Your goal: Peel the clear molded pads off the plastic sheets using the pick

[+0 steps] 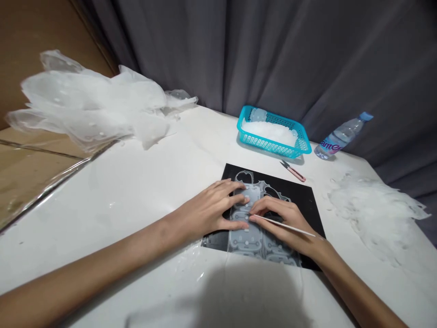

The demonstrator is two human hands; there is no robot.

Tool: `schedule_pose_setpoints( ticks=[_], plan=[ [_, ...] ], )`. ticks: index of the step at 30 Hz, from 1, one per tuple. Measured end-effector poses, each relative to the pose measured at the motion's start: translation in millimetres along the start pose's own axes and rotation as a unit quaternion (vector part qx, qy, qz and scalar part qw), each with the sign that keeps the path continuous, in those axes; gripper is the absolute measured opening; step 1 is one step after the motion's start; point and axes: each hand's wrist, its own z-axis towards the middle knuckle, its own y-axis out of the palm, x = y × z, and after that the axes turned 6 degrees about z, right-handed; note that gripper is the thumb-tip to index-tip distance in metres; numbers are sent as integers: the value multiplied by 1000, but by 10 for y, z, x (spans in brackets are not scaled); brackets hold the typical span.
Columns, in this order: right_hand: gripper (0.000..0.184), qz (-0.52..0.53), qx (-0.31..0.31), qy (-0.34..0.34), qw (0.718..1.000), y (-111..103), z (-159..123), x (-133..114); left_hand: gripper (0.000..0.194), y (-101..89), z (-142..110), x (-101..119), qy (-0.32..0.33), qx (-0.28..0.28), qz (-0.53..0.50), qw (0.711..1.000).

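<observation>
On a black mat (307,205) lies a translucent sheet (246,236) with rounded, stamped shapes and small round dots. Part of its upper end is cut out, leaving a curly outline. My left hand (218,205) rests over its left side, fingers spread and fingertips pressing on the sheet. Between the fingers of my right hand (283,218) is a thin white stick (290,226), pinched near its left end. The stick's tip is close to the sheet's middle, hidden by my fingertips. Whether the tip touches the sheet, I cannot tell.
Beyond the mat stands a turquoise basket (273,146) of white pieces, with pink-handled snips (292,171) before it. A water bottle (341,136) leans at the right. Translucent scraps (378,214) lie right; a larger plastic heap (99,100) sits back left beside cardboard (30,159).
</observation>
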Motion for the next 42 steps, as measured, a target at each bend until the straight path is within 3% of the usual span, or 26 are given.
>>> schedule_pose_setpoints(
  ticks=[18, 22, 27, 33, 42],
  plan=[
    [12, -77, -19, -81, 994, 48, 11, -38, 60, -21, 3, 38, 7, 5, 16, 1000],
    [13, -105, -35, -33, 993, -113, -53, -94, 63, -69, 25, 74, -2, -22, 42, 999],
    [7, -23, 29, 20, 999, -166, -119, -43, 65, -92, 47, 44, -3, -21, 30, 999],
    [7, -41, 21, -51, 998, 9, -76, 52, 67, -42, 24, -5, -4, -10, 24, 1000],
    [9, -95, 9, -111, 989, 69, -27, 66, 66, -42, 33, 20, -13, -6, 22, 1000]
  ],
)
